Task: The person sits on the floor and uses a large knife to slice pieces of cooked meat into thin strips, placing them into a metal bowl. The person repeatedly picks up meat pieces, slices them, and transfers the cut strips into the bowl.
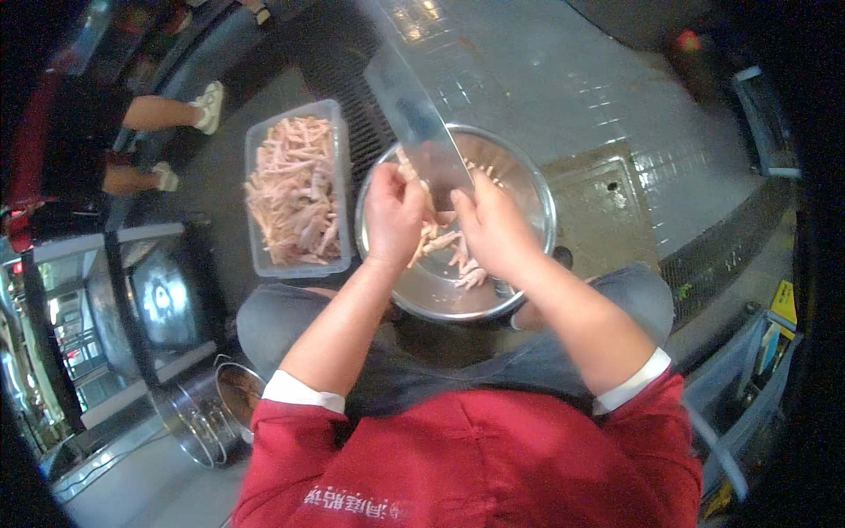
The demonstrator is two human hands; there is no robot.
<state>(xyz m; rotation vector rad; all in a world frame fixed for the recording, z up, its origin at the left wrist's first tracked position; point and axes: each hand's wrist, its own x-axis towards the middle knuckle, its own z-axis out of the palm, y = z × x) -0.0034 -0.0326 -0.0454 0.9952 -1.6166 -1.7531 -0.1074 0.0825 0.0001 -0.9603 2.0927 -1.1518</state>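
My left hand (394,214) is over the left side of a round stainless steel bowl (455,311), its fingers closed on a pale chicken foot (405,164). Facing it, my right hand (496,228) grips a broad-bladed cleaver (419,122); the handle is hidden by the hand. The blade points up and away from me, and its upper part is blurred. Below my hands, several loose chicken feet (471,274) lie in the bowl, which sits between my knees. A clear plastic tub (342,198) heaped with chicken feet (297,191) stands left of the bowl.
The wet tiled floor (521,79) has a drain grate (343,59) beyond the bowl and a square cover (594,198) to its right. A metal pot (198,422) stands at lower left. Another person's legs (158,113) are at upper left. A blue-framed rack (733,389) stands right.
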